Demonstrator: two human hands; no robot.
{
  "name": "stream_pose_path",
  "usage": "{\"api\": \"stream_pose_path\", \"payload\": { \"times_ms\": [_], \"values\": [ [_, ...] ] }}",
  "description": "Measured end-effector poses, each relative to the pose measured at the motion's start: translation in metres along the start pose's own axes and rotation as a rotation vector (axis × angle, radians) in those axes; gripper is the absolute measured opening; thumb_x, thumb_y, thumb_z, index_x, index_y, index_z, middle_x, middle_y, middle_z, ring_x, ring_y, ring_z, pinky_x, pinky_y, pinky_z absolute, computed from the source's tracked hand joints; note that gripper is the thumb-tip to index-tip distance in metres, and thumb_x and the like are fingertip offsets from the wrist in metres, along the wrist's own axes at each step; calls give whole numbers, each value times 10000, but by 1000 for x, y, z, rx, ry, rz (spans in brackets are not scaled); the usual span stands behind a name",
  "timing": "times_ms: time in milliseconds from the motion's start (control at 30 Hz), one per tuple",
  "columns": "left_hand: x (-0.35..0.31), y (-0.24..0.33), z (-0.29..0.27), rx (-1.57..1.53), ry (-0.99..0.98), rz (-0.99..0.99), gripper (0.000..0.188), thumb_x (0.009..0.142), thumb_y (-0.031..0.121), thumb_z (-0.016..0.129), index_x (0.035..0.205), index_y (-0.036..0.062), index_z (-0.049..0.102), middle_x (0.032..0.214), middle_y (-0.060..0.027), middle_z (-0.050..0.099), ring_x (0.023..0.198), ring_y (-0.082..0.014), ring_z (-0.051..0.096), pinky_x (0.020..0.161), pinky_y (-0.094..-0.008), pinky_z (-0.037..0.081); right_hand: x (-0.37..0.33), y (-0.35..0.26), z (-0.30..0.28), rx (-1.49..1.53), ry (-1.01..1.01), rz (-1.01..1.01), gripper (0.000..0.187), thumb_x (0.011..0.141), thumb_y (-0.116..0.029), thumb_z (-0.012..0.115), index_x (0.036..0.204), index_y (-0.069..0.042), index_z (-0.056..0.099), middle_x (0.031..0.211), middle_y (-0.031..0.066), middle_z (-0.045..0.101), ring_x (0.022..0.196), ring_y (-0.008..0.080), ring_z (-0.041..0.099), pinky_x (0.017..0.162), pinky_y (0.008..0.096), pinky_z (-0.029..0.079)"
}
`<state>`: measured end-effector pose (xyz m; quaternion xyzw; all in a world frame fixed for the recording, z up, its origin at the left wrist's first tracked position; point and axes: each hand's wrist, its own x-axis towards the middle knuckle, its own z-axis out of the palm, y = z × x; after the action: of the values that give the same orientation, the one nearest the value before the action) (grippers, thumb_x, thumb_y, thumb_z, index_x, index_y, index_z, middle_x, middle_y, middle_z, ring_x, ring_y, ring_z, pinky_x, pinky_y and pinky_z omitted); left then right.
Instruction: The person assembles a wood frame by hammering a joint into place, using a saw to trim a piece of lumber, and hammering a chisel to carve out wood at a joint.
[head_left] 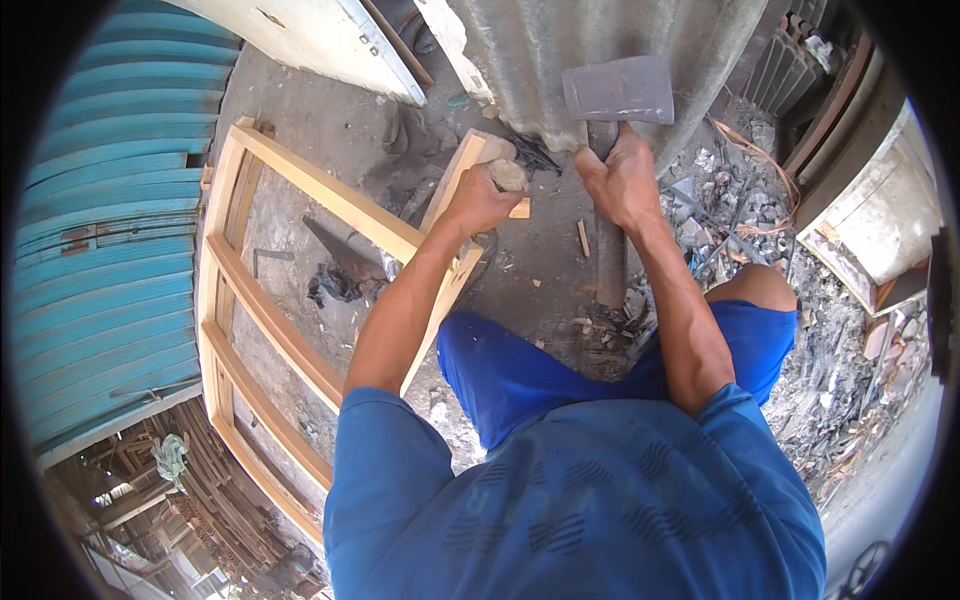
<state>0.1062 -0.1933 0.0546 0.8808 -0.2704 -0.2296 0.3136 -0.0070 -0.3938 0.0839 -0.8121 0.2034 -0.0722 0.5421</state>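
My right hand (625, 180) is closed round the handle of an axe (620, 88), close below its broad dark metal head. The rest of the handle (611, 265) runs down below my fist. In my closed left hand (480, 200) is a piece of wood (509, 176) with a rough, roundish end; my fingers hide the rest of it. Just beyond that hand lies a pale board (455, 178). A small yellowish wood offcut (520, 208) shows beside my left fist. Left of my arm, a pale wooden frame (330, 195) with several crossbars extends toward me.
Blue corrugated sheeting (120, 200) stands at the left, and grey corrugated sheeting (530, 60) ahead. Rubble (820, 380) covers the ground at the right, near a worn box-like object (875, 215). A white panel (310, 40) leans at the top. Stacked wood strips (215, 500) lie lower left.
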Motion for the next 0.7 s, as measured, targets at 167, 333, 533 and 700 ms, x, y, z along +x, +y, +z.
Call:
{"api": "stream_pose_path", "payload": {
  "times_ms": [167,333,533,700],
  "values": [
    [-12,-10,3,-26,45,116,245,834,192,744,966,-6,689,873,-109,721,783,-175,653,739,-332,518,-15,3,22,-360,-344,-18,459,816,-166,646,1198,71,553,1015,331,658,1021,436,647,913,487,502],
    [-10,-12,2,-12,-57,-88,265,826,188,746,990,-11,687,882,-105,717,815,-178,661,753,-328,519,-10,13,25,-56,-59,-41,444,796,-158,660,1169,65,573,1001,307,670,998,453,643,879,495,504],
    [-16,-19,-10,-67,133,41,223,834,169,741,970,3,682,818,-66,699,714,-171,646,686,-333,515,-17,1,32,-242,-361,-6,489,775,-125,668,1205,82,561,1023,341,644,1018,471,629,888,466,491],
    [-15,-1,-57,-207,149,-180,136,882,146,713,907,30,647,732,-23,634,555,-118,579,551,-304,470,-20,14,29,-81,-272,-63,470,807,-152,652,1209,70,556,1029,315,660,1019,450,641,885,483,491]
  ]
}}
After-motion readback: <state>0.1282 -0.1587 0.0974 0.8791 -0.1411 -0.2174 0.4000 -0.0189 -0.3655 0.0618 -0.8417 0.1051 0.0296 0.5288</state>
